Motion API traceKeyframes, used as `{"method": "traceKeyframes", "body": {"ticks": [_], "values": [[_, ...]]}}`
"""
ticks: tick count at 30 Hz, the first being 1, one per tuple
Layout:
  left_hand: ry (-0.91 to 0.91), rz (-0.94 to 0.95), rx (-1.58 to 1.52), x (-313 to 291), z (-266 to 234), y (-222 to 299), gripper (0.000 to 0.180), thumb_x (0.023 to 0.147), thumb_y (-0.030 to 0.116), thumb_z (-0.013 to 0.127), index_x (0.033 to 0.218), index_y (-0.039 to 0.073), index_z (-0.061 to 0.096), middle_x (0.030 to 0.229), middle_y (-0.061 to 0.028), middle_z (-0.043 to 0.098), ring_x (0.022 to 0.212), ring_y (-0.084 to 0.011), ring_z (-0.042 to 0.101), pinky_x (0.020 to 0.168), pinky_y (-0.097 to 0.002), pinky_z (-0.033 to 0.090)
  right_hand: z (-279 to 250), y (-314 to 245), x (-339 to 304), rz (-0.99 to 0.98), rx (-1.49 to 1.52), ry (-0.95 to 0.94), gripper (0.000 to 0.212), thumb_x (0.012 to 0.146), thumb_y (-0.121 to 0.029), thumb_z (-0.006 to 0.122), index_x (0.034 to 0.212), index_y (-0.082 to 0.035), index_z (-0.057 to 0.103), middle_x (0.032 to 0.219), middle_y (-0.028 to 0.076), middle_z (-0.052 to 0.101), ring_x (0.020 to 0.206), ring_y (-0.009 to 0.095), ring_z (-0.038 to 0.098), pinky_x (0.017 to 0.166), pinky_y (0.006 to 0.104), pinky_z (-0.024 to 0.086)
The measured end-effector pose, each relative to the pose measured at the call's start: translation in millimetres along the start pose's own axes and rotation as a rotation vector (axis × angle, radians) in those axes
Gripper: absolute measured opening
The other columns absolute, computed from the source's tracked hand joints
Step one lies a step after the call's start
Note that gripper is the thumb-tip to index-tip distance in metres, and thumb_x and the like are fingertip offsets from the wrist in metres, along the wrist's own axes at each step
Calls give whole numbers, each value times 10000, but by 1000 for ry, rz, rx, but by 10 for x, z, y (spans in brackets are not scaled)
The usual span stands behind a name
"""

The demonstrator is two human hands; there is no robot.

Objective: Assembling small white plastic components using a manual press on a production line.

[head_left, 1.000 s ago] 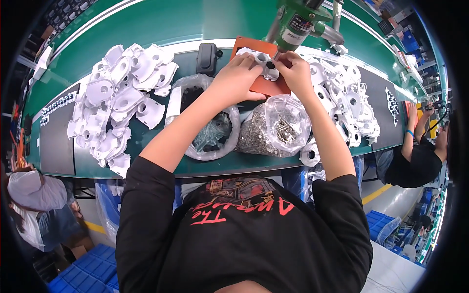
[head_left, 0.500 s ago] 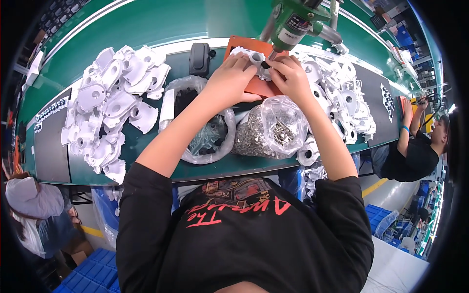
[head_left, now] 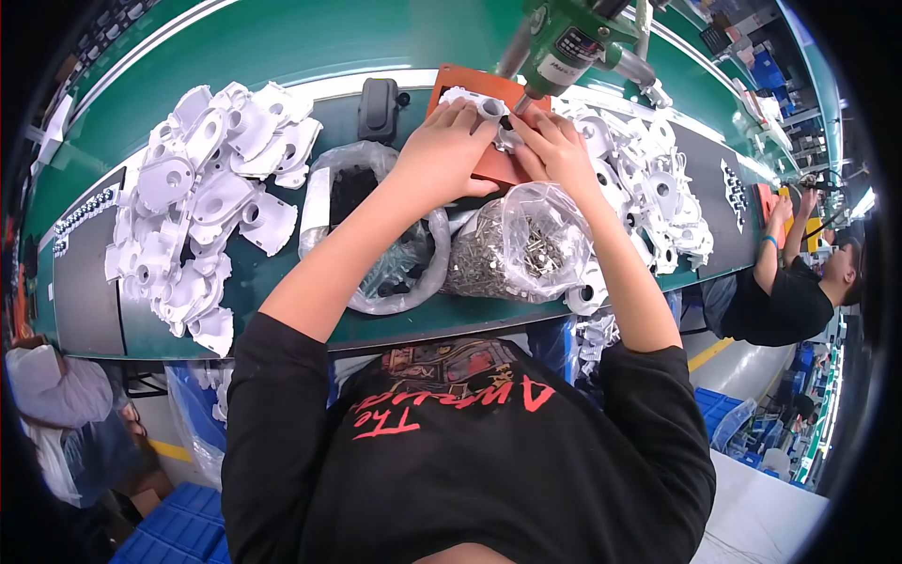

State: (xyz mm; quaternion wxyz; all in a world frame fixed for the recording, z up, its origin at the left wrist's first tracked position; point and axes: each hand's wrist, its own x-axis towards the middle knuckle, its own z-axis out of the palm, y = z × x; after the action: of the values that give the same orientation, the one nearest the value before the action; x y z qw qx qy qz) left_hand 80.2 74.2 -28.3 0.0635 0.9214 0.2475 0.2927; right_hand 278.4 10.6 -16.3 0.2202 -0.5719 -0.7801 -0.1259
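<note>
Red lettering [head_left: 451, 406] crosses a person's black shirt [head_left: 451, 479] at a green bench [head_left: 258, 279]. The left forearm partly blocks a clear bag [head_left: 440, 254] of black pieces, beside a bag of metal screws [head_left: 537, 252]; heaps of white parts [head_left: 167, 179] flank both. Beyond, the left hand [head_left: 440, 155] spreads over a white plastic part [head_left: 490, 110] on an orange plate [head_left: 498, 169]; the right hand [head_left: 556, 150] bends in opposite. With fingertips partly hidden, neither grasp can be confirmed. Above, a green machine [head_left: 562, 42] bears a white label [head_left: 559, 69].

The green bench [head_left: 266, 287] bears heaped white parts [head_left: 221, 199], bagged metal fasteners [head_left: 484, 256], a dark case [head_left: 379, 109].
</note>
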Motion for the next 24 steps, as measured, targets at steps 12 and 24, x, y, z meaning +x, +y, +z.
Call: {"method": "traceKeyframes", "body": {"ticks": [12, 24], "values": [[65, -1, -2, -59, -50, 0, 628, 562, 355, 810, 1032, 8, 579, 1065, -187, 556, 1099, -349, 498, 1002, -439, 389, -797, 876, 653, 504, 686, 616, 291, 903, -152, 441, 1093, 5, 596, 1095, 103, 604, 1033, 203, 595, 783, 263, 468], [-4, -27, 25, 9, -18, 44, 692, 544, 385, 824, 1078, 27, 567, 1123, -206, 559, 1179, -379, 473, 1025, -444, 368, -1637, 1487, 2445, 570, 964, 389, 374, 887, -344, 540, 1115, -48, 538, 905, 83, 614, 707, 189, 568, 694, 340, 498]]}}
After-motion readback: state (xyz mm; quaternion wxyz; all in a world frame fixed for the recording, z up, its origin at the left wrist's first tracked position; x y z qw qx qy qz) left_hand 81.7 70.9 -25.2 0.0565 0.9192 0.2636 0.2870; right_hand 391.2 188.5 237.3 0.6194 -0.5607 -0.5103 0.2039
